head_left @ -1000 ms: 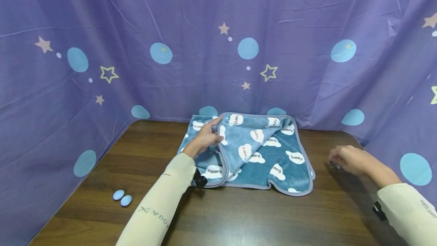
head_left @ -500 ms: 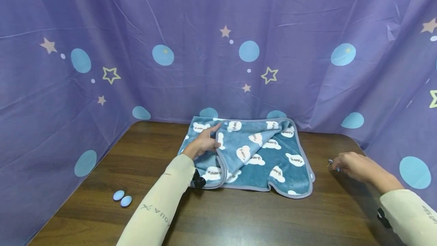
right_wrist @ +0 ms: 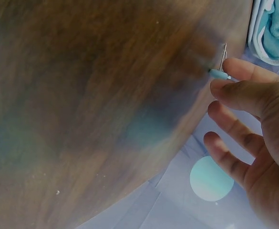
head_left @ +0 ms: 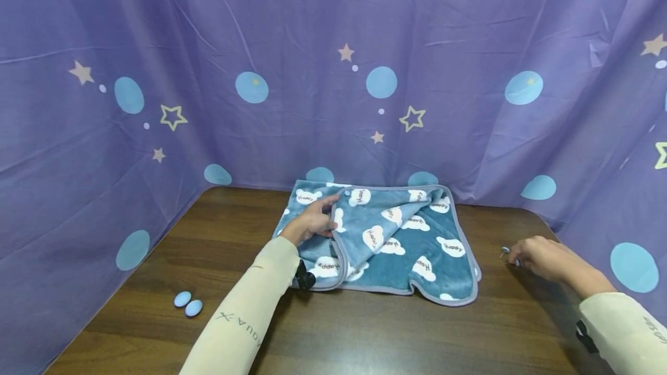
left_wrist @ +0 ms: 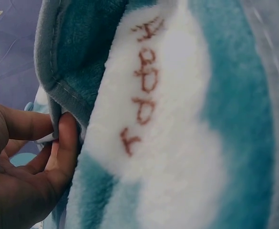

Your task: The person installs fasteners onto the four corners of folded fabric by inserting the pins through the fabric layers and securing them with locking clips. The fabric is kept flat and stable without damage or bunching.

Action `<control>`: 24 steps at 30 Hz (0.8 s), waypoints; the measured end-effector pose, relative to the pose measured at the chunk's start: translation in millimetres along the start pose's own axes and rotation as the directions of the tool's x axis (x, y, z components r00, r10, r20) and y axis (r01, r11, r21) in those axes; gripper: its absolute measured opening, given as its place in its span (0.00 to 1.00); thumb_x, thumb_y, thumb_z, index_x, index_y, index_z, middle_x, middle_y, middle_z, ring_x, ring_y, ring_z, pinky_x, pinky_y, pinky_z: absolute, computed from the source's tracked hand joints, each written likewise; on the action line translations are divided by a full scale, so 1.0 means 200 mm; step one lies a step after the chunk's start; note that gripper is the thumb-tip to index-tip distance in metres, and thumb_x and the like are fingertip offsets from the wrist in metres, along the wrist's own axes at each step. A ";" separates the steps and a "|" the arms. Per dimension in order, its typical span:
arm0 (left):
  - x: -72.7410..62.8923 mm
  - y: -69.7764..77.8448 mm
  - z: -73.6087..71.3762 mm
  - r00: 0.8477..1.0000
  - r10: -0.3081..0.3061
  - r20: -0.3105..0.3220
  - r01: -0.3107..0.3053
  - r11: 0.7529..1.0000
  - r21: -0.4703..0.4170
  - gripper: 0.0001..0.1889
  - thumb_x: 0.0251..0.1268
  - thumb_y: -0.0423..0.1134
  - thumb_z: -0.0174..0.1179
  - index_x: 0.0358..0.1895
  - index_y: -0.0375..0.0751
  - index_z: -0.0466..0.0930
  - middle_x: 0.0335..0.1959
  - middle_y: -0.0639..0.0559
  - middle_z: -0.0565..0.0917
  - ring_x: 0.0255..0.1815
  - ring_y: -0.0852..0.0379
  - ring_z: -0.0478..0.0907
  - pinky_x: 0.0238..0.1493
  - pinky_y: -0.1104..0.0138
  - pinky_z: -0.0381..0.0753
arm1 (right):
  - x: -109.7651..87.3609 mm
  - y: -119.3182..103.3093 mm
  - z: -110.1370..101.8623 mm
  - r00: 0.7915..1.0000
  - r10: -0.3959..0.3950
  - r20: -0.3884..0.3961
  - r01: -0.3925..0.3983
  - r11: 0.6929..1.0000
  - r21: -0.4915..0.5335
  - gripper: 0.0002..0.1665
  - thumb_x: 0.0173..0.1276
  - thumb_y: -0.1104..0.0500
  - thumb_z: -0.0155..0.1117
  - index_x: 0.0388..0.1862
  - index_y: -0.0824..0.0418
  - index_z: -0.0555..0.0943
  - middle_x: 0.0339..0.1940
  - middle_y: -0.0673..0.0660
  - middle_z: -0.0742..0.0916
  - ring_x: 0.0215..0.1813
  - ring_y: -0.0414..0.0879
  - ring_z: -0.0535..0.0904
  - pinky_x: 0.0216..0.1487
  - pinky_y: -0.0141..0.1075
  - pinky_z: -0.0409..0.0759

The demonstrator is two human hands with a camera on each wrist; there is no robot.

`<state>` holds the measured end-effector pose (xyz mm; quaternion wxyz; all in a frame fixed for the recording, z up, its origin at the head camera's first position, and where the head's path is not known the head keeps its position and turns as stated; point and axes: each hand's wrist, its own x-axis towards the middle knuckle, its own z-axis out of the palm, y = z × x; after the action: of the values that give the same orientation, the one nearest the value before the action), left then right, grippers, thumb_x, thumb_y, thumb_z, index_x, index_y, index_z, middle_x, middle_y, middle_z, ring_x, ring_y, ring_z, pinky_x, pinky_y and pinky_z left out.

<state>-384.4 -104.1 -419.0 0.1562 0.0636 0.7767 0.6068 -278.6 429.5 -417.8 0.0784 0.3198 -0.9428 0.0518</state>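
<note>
In the head view, my left hand point(head_left: 315, 220) pinches the grey hem of a folded teal blanket point(head_left: 443, 271) printed with white bear heads and "Happy". The left wrist view shows thumb and fingers closed on this hem point(left_wrist: 58, 100) near a corner. A small blue round cap point(head_left: 347, 193) sits on the blanket's corner by my index finger. Over the table's right side, my right hand point(head_left: 539, 256) pinches a small pin with a pale blue head point(right_wrist: 219, 74) between thumb and index fingertips. Its thin metal points point(right_wrist: 223, 51) stick out past the fingertips; my other fingers are spread loosely.
Two pale blue oval caps point(head_left: 187, 304) lie on the front left of the brown wooden table point(head_left: 406, 334). A purple curtain point(head_left: 312, 28) with stars and dots hangs behind and to the left. The blanket's right edge lies left of my right hand.
My right hand has shifted slightly right and toward me, and the pin now shows at its fingertips. My left hand stays at the hem. The head view has tilted slightly up.
</note>
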 end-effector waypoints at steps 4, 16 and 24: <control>0.00 0.00 0.01 1.000 -0.022 0.007 0.022 0.999 0.027 0.45 0.62 0.16 0.60 0.81 0.50 0.60 0.78 0.37 0.61 0.45 0.46 0.82 0.37 0.60 0.88 | -0.01 0.00 0.00 1.000 0.004 0.024 -0.005 1.000 0.018 0.19 0.49 0.73 0.72 0.28 0.46 0.86 0.29 0.37 0.86 0.32 0.31 0.78 0.30 0.37 0.79; -0.02 0.01 0.03 0.987 -0.032 -0.155 0.035 0.999 0.018 0.30 0.64 0.23 0.64 0.70 0.43 0.75 0.69 0.37 0.69 0.41 0.51 0.80 0.31 0.66 0.85 | 0.00 -0.04 -0.01 0.997 0.010 0.078 -0.014 0.999 0.051 0.21 0.52 0.69 0.75 0.24 0.41 0.81 0.26 0.34 0.80 0.28 0.28 0.69 0.25 0.33 0.69; -0.03 0.04 0.06 0.970 0.080 -0.230 -0.054 0.992 0.115 0.23 0.67 0.29 0.65 0.65 0.40 0.78 0.67 0.39 0.73 0.47 0.49 0.79 0.34 0.65 0.85 | 0.01 -0.07 -0.01 0.993 0.053 0.109 -0.059 0.997 0.055 0.20 0.55 0.65 0.76 0.22 0.41 0.78 0.23 0.34 0.76 0.25 0.28 0.66 0.24 0.32 0.65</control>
<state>-375.4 -92.0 -412.2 0.0391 0.0261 0.8187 0.5723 -270.9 418.6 -414.4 0.0169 0.2976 -0.9524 0.0641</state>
